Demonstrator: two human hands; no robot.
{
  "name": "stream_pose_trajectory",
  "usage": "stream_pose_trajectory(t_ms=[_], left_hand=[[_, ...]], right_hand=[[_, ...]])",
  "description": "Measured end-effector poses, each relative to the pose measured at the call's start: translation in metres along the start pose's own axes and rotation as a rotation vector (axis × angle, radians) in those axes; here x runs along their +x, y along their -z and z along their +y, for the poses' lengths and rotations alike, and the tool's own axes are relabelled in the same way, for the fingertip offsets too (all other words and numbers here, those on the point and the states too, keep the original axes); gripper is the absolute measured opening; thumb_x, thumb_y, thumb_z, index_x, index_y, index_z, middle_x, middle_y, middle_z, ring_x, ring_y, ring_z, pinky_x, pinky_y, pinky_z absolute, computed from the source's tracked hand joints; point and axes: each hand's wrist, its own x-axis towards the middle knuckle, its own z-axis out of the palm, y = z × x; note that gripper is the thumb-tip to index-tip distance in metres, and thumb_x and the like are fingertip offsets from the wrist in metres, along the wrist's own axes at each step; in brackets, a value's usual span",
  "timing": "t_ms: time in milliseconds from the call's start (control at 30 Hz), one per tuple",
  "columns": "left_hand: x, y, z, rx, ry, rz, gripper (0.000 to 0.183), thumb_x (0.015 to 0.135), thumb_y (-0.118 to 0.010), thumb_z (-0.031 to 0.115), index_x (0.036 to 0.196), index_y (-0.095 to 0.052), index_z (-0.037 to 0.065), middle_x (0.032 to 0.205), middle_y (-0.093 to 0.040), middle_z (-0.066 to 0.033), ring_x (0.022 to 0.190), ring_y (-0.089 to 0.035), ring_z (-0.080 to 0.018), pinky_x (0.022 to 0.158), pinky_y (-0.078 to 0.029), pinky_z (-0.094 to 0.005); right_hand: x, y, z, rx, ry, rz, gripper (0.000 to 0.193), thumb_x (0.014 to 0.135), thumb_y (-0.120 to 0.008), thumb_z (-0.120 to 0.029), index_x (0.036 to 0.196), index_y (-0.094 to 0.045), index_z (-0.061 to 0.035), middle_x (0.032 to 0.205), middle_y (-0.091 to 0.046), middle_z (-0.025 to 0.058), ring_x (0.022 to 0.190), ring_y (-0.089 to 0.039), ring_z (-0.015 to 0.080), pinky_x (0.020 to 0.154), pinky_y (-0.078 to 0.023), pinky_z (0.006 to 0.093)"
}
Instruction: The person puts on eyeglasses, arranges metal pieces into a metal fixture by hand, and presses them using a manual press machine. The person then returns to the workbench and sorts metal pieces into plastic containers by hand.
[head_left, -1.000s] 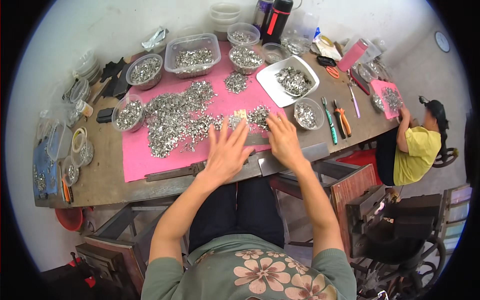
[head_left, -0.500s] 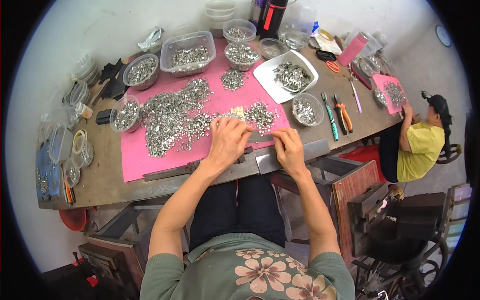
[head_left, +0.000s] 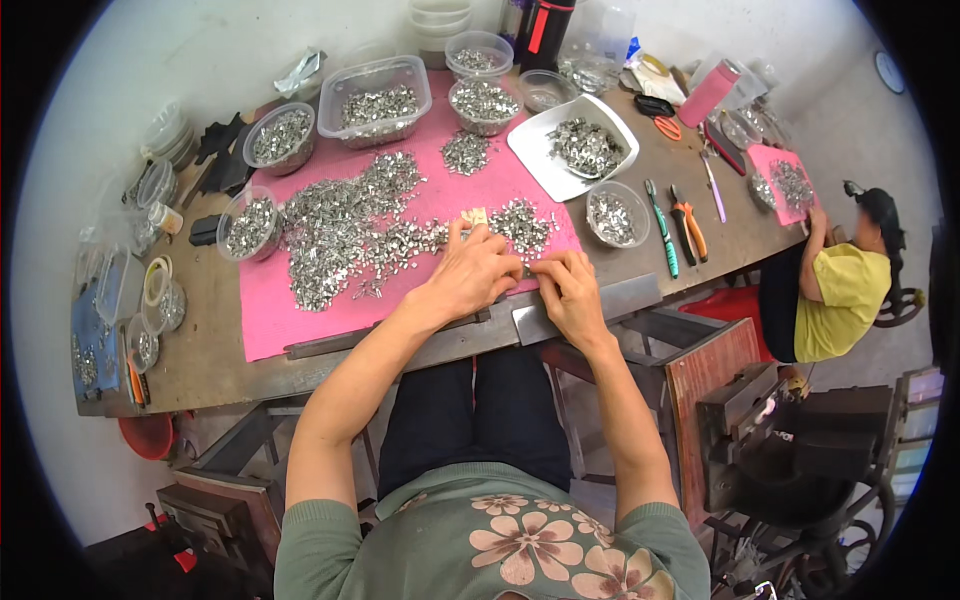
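The left grip (head_left: 472, 272) and the right grip (head_left: 570, 292) are set with fingers curled and fingertips close together above the near edge of the pink mat (head_left: 268, 310); whether either is fully closed or has hold of a metal piece cannot be determined. From the fingertips, a small heap of metal pieces (head_left: 522, 228) lies just beside them at 12 o'clock and a large heap (head_left: 350, 225) at 10 o'clock. Farther out on the table (head_left: 190, 330), a white tray (head_left: 530, 158) occupies 1 o'clock, a round tub (head_left: 642, 222) 2 o'clock, and orange-handled pliers (head_left: 694, 235) between 2 and 3 o'clock.
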Motion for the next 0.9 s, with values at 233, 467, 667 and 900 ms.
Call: stream_pose_trajectory(t_ms=[233,467,667,900], left_hand=[[0.001,-0.014,-0.005,-0.026,0.038,0.135,0.010,0.085,-0.073,0.018,0.092,-0.068,0.014,0.090,-0.062,-0.0007,0.100,-0.056,-0.0238,0.100,-0.032,-0.0488],[-0.001,-0.006,-0.003,-0.042,0.029,0.103,0.011,0.084,-0.074,0.018,0.092,-0.068,0.014,0.091,-0.063,-0.0012,0.101,-0.057,-0.0233,0.101,-0.031,-0.0494],[0.003,-0.009,0.003,0.007,0.035,0.075,0.010,0.083,-0.075,0.018,0.091,-0.069,0.014,0.090,-0.062,-0.0018,0.101,-0.056,-0.0237,0.101,-0.031,-0.0507],[0.003,-0.016,0.008,0.097,0.062,0.116,0.007,0.082,-0.074,0.017,0.088,-0.071,0.013,0.090,-0.062,-0.0031,0.100,-0.056,-0.0254,0.104,-0.030,-0.0534]], right_hand=[[-0.001,-0.001,-0.003,-0.008,-0.033,0.013,0.013,0.083,-0.071,0.000,0.094,-0.070,-0.0068,0.095,-0.062,0.0078,0.092,-0.058,0.0282,0.081,-0.044,0.0399],[-0.002,-0.001,-0.005,-0.084,0.011,0.011,0.012,0.080,-0.075,-0.005,0.090,-0.070,-0.0071,0.094,-0.061,0.0070,0.091,-0.057,0.0278,0.080,-0.044,0.0400],[-0.008,-0.003,0.003,0.032,-0.074,0.052,0.013,0.080,-0.076,-0.006,0.090,-0.069,-0.0072,0.094,-0.061,0.0073,0.091,-0.057,0.0282,0.079,-0.044,0.0404],[-0.003,-0.005,-0.009,-0.115,-0.013,0.025,0.013,0.080,-0.075,-0.007,0.092,-0.070,-0.0089,0.096,-0.061,0.0065,0.094,-0.057,0.0275,0.080,-0.043,0.0410]])
